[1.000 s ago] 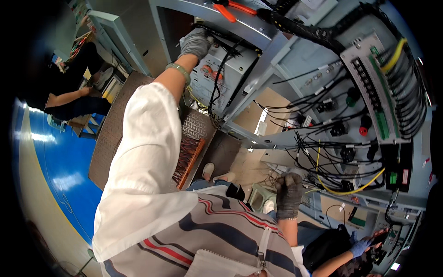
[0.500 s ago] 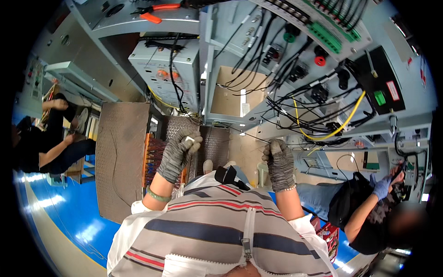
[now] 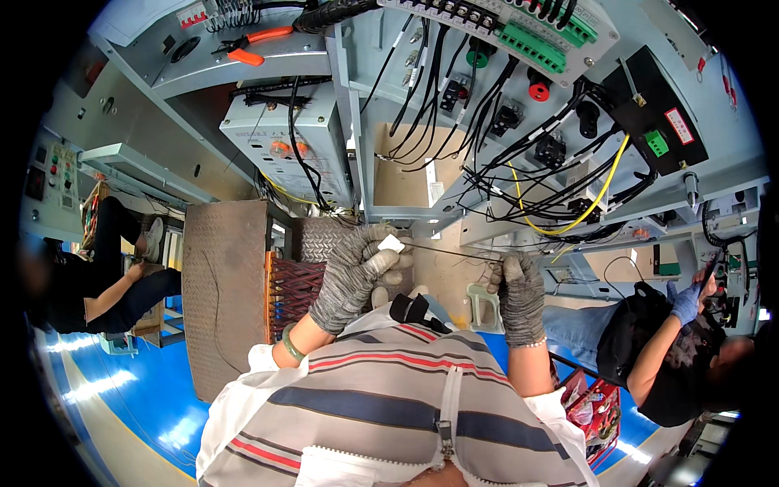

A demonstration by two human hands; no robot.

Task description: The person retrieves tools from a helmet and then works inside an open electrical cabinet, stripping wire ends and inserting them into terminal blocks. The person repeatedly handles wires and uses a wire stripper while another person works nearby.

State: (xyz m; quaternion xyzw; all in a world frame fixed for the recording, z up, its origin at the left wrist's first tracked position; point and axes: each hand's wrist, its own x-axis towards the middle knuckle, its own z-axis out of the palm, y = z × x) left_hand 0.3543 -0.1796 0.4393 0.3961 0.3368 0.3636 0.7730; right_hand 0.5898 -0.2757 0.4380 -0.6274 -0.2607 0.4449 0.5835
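Note:
Both my hands wear grey knitted gloves and are raised in front of my body. My left hand [image 3: 350, 280] is closed, with a small white piece [image 3: 390, 243] pinched between thumb and fingers; whether it is a label or a clip I cannot tell. From beside that piece a thin black wire [image 3: 450, 252] runs almost straight to my right hand [image 3: 522, 296]. There the curled fingers grip the wire's other stretch. Beyond my hands, many black wires [image 3: 519, 199] and one yellow wire [image 3: 604, 191] hang in loops from the open grey cabinet.
Orange-handled pliers [image 3: 256, 45] lie on a cabinet ledge at upper left. A brown metal plate [image 3: 225, 300] stands left of me. One person [image 3: 109, 276] sits at far left; another, in blue gloves [image 3: 686, 304], works at right. A red basket [image 3: 596, 410] sits near my right elbow.
My left hand has moved right, closer to my right hand, and the white piece shows more fully. My right hand has shifted slightly right and down. The wire now spans between both hands.

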